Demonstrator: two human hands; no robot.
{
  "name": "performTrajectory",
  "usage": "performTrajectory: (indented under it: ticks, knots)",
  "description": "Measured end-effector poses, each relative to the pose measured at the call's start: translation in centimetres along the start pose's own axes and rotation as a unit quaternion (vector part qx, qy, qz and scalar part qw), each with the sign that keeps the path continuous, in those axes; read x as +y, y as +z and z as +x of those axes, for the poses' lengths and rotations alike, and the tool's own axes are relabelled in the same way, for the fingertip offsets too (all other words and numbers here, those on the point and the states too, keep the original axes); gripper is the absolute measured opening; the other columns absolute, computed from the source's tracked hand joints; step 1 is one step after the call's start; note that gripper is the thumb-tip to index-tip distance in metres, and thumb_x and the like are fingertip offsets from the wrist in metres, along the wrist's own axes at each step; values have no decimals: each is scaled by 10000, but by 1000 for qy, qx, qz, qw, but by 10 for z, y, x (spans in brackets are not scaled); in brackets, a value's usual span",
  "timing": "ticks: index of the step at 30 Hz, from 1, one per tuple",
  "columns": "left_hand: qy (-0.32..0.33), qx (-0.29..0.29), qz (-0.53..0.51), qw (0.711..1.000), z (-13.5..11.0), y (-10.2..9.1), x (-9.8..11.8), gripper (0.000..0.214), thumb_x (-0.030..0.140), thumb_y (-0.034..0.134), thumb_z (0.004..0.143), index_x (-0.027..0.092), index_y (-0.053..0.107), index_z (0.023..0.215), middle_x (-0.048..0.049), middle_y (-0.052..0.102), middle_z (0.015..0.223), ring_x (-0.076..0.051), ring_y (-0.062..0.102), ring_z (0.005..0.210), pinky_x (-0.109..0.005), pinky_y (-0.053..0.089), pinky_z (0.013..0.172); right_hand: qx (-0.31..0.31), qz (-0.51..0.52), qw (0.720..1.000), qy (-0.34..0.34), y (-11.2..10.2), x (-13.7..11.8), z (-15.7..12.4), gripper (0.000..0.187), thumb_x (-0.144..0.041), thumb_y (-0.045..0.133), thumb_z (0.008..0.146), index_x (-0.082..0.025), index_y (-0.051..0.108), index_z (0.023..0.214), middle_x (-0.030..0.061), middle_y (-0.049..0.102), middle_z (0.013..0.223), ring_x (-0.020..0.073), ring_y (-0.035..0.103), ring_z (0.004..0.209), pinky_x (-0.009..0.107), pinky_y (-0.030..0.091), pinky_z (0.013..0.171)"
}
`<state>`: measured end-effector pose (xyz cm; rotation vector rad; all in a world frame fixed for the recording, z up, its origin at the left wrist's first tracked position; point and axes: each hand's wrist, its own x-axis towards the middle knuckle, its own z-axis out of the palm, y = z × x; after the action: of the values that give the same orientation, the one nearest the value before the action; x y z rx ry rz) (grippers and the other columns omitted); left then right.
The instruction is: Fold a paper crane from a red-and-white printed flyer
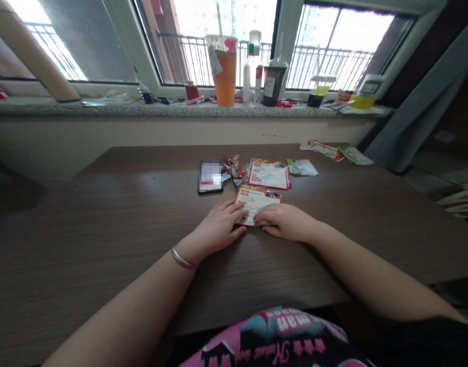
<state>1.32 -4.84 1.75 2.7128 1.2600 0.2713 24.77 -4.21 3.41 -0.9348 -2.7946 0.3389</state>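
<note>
A printed paper card [257, 200] with a red border lies on the dark wooden table [104, 229] in front of me. My left hand [217, 228] rests on the card's left edge, fingers laid flat on it. My right hand [285, 221] presses on the card's lower right part, fingers bent over its edge. A silver bangle [182, 259] circles my left wrist. Beyond the card lie a second, larger card [269, 175], small folded paper pieces [233, 167] and a phone [210, 178].
More leaflets [302, 167] and flyers [335, 151] lie further back right. On the stone windowsill [104, 108] stand an orange drink cup [224, 71], a bottle [252, 66], a dark cup [273, 81] and small clutter. A curtain [421, 107] hangs at right.
</note>
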Motion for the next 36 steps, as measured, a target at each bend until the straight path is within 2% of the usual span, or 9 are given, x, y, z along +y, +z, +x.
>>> performTrajectory:
  ticks: [7, 16, 19, 22, 25, 29, 32, 36]
  knots:
    - [3, -9, 0, 1000, 0, 0, -1, 396, 387, 489, 906, 231, 553, 1265, -72, 455, 1442, -242, 384, 1341, -412, 266, 1138, -15, 15, 998, 56, -18, 25, -16, 219, -142, 610, 756, -234, 688, 939, 19, 707, 1030, 188, 637, 968, 306, 484, 872]
    - [29, -8, -24, 999, -1, -3, -4, 343, 372, 515, 903, 231, 581, 1209, -68, 481, 1402, -260, 415, 1296, -420, 321, 1098, 4, 21, 1000, 17, -13, 49, -18, 198, -153, 624, 784, -249, 723, 926, 24, 684, 1115, 183, 615, 1056, 343, 452, 974]
    - [61, -4, -47, 997, 2, -6, -5, 295, 384, 455, 940, 227, 650, 1098, -68, 598, 1211, -233, 501, 1179, -397, 371, 1043, 8, 21, 1000, -1, -13, 51, -20, 146, -168, 621, 808, -235, 733, 875, 38, 683, 1122, 179, 626, 1033, 331, 465, 951]
    - [90, -4, -55, 994, 3, -6, -5, 284, 363, 445, 949, 223, 690, 992, -63, 638, 1064, -215, 545, 1089, -379, 395, 1003, -4, 24, 1000, -11, -15, 51, -22, 126, -186, 624, 820, -232, 735, 858, 39, 678, 1142, 181, 626, 1029, 333, 471, 941]
    - [92, 0, -54, 994, 2, -3, -4, 266, 344, 481, 932, 231, 654, 1100, -72, 614, 1155, -220, 552, 1086, -375, 422, 965, -17, 30, 999, -17, -15, 51, -23, 118, -210, 629, 824, -237, 735, 869, 36, 672, 1161, 185, 622, 1033, 343, 474, 939]
    - [53, 19, -21, 998, 0, 2, -6, 421, 373, 551, 887, 214, 541, 1276, -97, 515, 1357, -272, 474, 1230, -434, 374, 1039, -14, 42, 999, -24, -17, 49, -23, 111, -202, 634, 816, -239, 732, 853, 35, 672, 1166, 191, 612, 1057, 369, 464, 959]
    - [23, 17, -2, 1000, 1, 3, -10, 461, 400, 540, 885, 195, 520, 1297, -101, 488, 1399, -278, 431, 1285, -454, 337, 1076, -32, 60, 997, -37, -19, 45, -24, 103, -192, 653, 800, -242, 734, 839, 33, 667, 1177, 193, 598, 1092, 382, 453, 979]
    - [20, 15, -6, 1000, 3, 2, -13, 408, 378, 507, 900, 220, 545, 1274, -65, 508, 1392, -250, 421, 1301, -431, 318, 1098, -26, 58, 998, -30, -21, 39, -26, 72, -183, 685, 763, -234, 728, 787, 29, 597, 1303, 229, 494, 1246, 441, 381, 1062]
